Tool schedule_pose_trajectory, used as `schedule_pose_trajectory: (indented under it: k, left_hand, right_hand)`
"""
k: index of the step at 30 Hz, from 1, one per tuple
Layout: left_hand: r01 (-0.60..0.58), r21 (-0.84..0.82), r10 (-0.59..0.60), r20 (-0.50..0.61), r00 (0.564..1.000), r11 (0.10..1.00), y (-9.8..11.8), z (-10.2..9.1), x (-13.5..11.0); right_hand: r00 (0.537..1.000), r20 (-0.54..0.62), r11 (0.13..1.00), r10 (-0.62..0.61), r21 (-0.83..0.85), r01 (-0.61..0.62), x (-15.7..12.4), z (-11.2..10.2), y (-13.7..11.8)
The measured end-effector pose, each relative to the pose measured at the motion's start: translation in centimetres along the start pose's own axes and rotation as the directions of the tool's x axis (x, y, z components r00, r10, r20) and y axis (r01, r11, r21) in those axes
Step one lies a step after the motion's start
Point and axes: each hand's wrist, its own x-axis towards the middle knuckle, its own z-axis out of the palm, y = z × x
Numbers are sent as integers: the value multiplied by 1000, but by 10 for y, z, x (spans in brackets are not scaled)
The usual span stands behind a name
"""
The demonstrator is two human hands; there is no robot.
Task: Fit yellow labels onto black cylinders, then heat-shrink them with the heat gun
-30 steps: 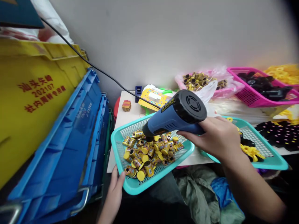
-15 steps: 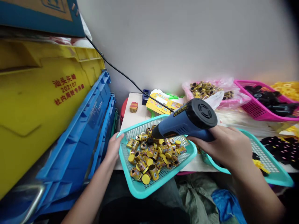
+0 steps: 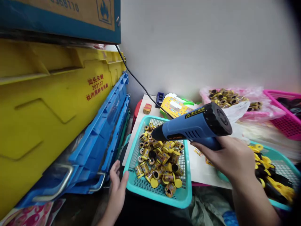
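My right hand (image 3: 231, 160) is wrapped round the handle of a blue heat gun (image 3: 185, 125). Its black nozzle hangs over the upper left part of a turquoise plastic basket (image 3: 164, 199). Inside the basket lie many small yellow, printed, barrel-shaped pieces (image 3: 162, 158), some capped in yellow and others showing dark open ends. By the basket's lower left corner is my left hand (image 3: 117, 185), fingers spread, the thumb tip at the rim and the other fingers outside it. A black cord (image 3: 138, 82) passes behind the heat gun.
Yellow (image 3: 63, 125) and blue (image 3: 98, 125) crates stand along the left, with a carton (image 3: 70, 18) above. Printed yellow cards (image 3: 175, 105) lie on the table behind the basket. To the right are a plastic-lined pink tray (image 3: 230, 99), a pink basket (image 3: 284, 124) and another turquoise basket (image 3: 282, 164).
The basket has turned so its long side runs more straight away from me. My left hand has slid down its left side and its fingers have spread. The view has swung left.
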Motion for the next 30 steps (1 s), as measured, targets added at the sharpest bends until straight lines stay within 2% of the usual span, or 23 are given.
schedule_pose_trajectory:
  k: [1,2,3,4,5,6,7,10,12,15,16,17,18,19,20,21,22,23,24,25,27,29,30]
  left_hand:
    - [-130,59,128,35,991,990,10,1,2]
    - [-272,116,259,116,959,955,23,5,7]
    - [-412,163,370,236,899,897,38,12,15]
    - [-535,192,439,385,812,823,54,23,26]
    - [-628,220,446,534,718,746,69,37,38]
    - [-690,270,405,646,647,671,82,52,50]
    - [-715,349,317,718,619,605,93,66,62]
    - [-718,389,166,804,570,577,110,92,83]
    - [-728,362,85,863,498,582,113,83,82]
    - [-721,286,2,929,371,631,111,43,62]
    - [-695,250,10,938,347,674,108,29,55]
    - [-655,215,41,935,352,724,103,17,49]
    - [-608,181,98,912,397,773,96,8,45]
    - [-561,157,172,856,488,813,88,3,43]
    - [-520,150,241,755,609,841,78,1,44]
    - [-477,165,288,615,734,864,67,2,47]
    - [-421,188,299,460,836,887,57,5,51]
    - [-349,202,271,331,904,915,48,10,56]
    - [-262,193,209,257,944,946,41,16,61]
    - [-172,165,128,246,961,971,37,22,66]
    - [-23,81,-7,352,936,996,34,31,73]
    - [50,31,-58,439,897,998,35,36,73]
    - [64,23,-68,437,897,998,36,36,71]
  right_hand:
    - [1000,7,1000,1,-23,-1,0,-1,2]
    - [1000,22,999,10,-49,-9,1,-3,5]
    - [999,34,997,26,-70,-24,1,-6,8]
    - [998,40,996,48,-79,-45,2,-8,10]
    - [996,42,994,75,-79,-72,2,-10,13]
    - [993,44,992,106,-74,-103,2,-12,15]
    - [989,48,989,137,-70,-133,1,-13,17]
    - [977,90,981,191,-62,-186,-4,-14,22]
    - [975,113,981,191,-40,-188,-8,-15,25]
    - [979,136,988,150,18,-153,-12,-15,29]
    - [980,142,989,137,33,-143,-13,-15,29]
    - [981,145,990,128,43,-136,-12,-15,29]
    - [982,143,990,121,51,-129,-12,-14,28]
    - [984,137,991,114,55,-123,-11,-14,26]
    - [986,128,992,106,56,-114,-9,-13,24]
    - [988,117,993,97,55,-104,-8,-13,21]
    - [990,109,994,86,53,-92,-6,-12,19]
    - [992,103,995,78,47,-83,-5,-11,16]
    - [992,99,996,74,36,-78,-3,-10,14]
    - [993,91,997,71,21,-73,-2,-9,12]
    - [996,64,998,60,-16,-59,1,-7,8]
    - [999,27,999,28,-38,-27,4,-4,5]
    - [1000,17,999,8,-32,-8,6,-3,4]
